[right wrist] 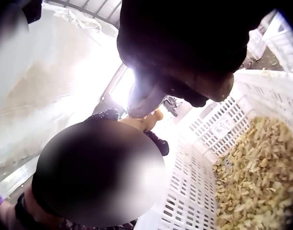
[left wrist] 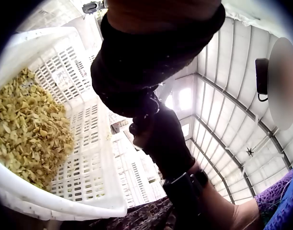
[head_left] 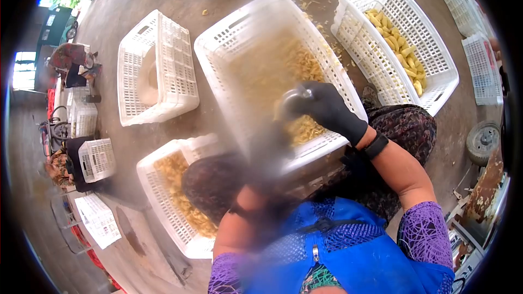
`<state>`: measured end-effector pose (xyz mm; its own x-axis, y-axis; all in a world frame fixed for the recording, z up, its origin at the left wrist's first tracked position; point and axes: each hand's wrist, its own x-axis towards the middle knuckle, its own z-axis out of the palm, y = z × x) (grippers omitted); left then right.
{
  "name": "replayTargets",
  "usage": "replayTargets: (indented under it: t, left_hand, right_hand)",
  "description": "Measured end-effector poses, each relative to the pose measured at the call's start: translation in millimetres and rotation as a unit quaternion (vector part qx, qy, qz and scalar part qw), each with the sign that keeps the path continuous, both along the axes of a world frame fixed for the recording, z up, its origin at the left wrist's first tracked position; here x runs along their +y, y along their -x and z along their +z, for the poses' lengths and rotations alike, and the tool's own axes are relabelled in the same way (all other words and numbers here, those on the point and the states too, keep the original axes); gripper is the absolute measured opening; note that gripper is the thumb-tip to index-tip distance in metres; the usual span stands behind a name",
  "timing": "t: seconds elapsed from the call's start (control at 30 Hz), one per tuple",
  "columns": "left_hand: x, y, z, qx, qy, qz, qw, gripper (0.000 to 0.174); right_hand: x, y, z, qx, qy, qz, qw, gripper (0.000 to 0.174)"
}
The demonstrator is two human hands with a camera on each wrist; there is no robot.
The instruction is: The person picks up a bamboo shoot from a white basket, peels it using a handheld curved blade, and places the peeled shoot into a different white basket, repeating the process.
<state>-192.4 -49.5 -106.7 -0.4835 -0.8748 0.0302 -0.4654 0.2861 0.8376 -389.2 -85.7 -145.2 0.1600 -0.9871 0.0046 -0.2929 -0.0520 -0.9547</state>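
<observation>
My right hand (head_left: pixel 329 110), in a black glove, grips a tool with a rounded, shiny metal end (head_left: pixel 297 98) over a white crate (head_left: pixel 218 43) of thin yellowish shavings (head_left: pixel 308 68). My left hand (left wrist: pixel 146 72), dark-gloved, is close beside it and mostly blurred in the head view. In the right wrist view, the left hand's fingers hold a pale yellow piece (right wrist: pixel 139 123) just below the right hand (right wrist: pixel 184 52). The glove hides much of that piece. Both hands are above the near end of the crate, between my knees.
To the right, a white crate (head_left: pixel 348 22) contains peeled yellow pieces (head_left: pixel 400 49). Another crate (head_left: pixel 147 177) with yellow pieces stands by my left knee. A white crate (head_left: pixel 128 71) with a pale round thing stands at left. Another person (head_left: pixel 73 68) sits farther left. A wheel (head_left: pixel 482 142) lies at right.
</observation>
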Motion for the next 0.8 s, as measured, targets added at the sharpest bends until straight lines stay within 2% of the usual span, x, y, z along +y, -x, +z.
replayTargets:
  t: [0.03, 0.07, 0.1, 0.13, 0.17, 0.2, 0.23, 0.27, 0.3, 0.33, 0.4, 0.53, 0.6, 0.67, 0.73, 0.77, 0.8]
  left_hand:
    - [-0.2, -0.6, 1.0, -0.001, 0.004, -0.001, 1.000, 0.027]
    - [1.5, -0.7, 1.9, 0.000, 0.008, 0.005, 1.000, 0.027]
    - [4.9, -0.6, 2.7, 0.002, 0.008, 0.012, 1.000, 0.026]
    - [8.0, 0.5, 5.2, 0.001, 0.010, 0.011, 1.000, 0.026]
    - [9.8, 1.0, 9.2, 0.047, -0.001, 0.035, 0.998, 0.025]
    - [10.8, 0.5, 10.9, 0.095, -0.014, 0.063, 0.993, 0.025]
    - [9.8, -2.7, 8.5, 0.097, -0.015, 0.070, 0.993, 0.025]
    - [6.6, -7.1, 3.8, 0.049, 0.048, 0.044, 0.997, 0.026]
    - [5.0, -9.7, 0.9, -0.002, 0.110, 0.011, 0.994, 0.027]
    - [5.5, -10.1, -1.2, -0.003, 0.108, 0.009, 0.994, 0.027]
    - [5.6, -6.1, 0.1, 0.006, -0.018, 0.068, 0.998, 0.029]
    - [4.3, 4.3, 12.8, 0.055, -0.011, 0.089, 0.994, 0.029]
    - [4.7, 3.6, 10.8, 0.028, -0.005, 0.101, 0.994, 0.028]
    - [5.7, 6.4, 8.6, 0.056, -0.014, 0.101, 0.993, 0.028]
    - [5.3, 10.0, 9.0, 0.084, -0.021, 0.098, 0.991, 0.028]
    - [5.0, 12.0, 11.4, 0.082, -0.040, 0.093, 0.991, 0.028]
    - [4.8, 13.1, 12.7, 0.080, -0.058, 0.088, 0.991, 0.029]
  right_hand:
    - [-10.9, 2.7, -31.8, -0.001, 0.004, -0.001, 1.000, 0.006]
    - [-26.0, 7.3, -79.8, 0.037, 0.062, -0.080, 0.994, 0.009]
    - [-34.9, 13.2, -105.8, 0.075, 0.116, -0.158, 0.978, 0.012]
    - [-37.1, 37.4, -38.5, 0.068, 0.198, -0.124, 0.970, 0.017]
    - [-38.6, 41.9, -15.7, 0.015, 0.062, -0.163, 0.985, 0.019]
    - [-39.2, 43.4, -3.3, -0.037, -0.078, -0.194, 0.977, 0.021]
    - [-32.8, 33.4, 9.7, -0.036, -0.063, -0.159, 0.985, 0.021]
    - [-24.0, 20.8, 17.6, -0.035, -0.048, -0.122, 0.991, 0.021]
    - [-19.4, 11.5, 12.3, -0.078, -0.055, -0.107, 0.990, 0.021]
    - [-15.4, 9.6, 10.6, -0.080, -0.073, -0.082, 0.991, 0.021]
    - [-9.8, 6.3, 20.1, -0.086, -0.093, -0.067, 0.990, 0.022]
    - [-4.9, 3.6, 18.9, -0.099, -0.127, -0.075, 0.984, 0.021]
    - [-1.3, 0.8, 19.3, -0.088, -0.134, -0.030, 0.987, 0.018]
    - [2.7, -3.2, 10.0, -0.121, -0.114, -0.022, 0.986, 0.015]
    - [3.6, -10.5, 5.2, -0.196, -0.032, -0.008, 0.980, 0.013]
    - [6.7, -3.6, 7.3, -0.153, -0.085, 0.004, 0.985, 0.014]
    - [5.9, -2.1, 7.5, -0.154, -0.086, 0.001, 0.984, 0.014]
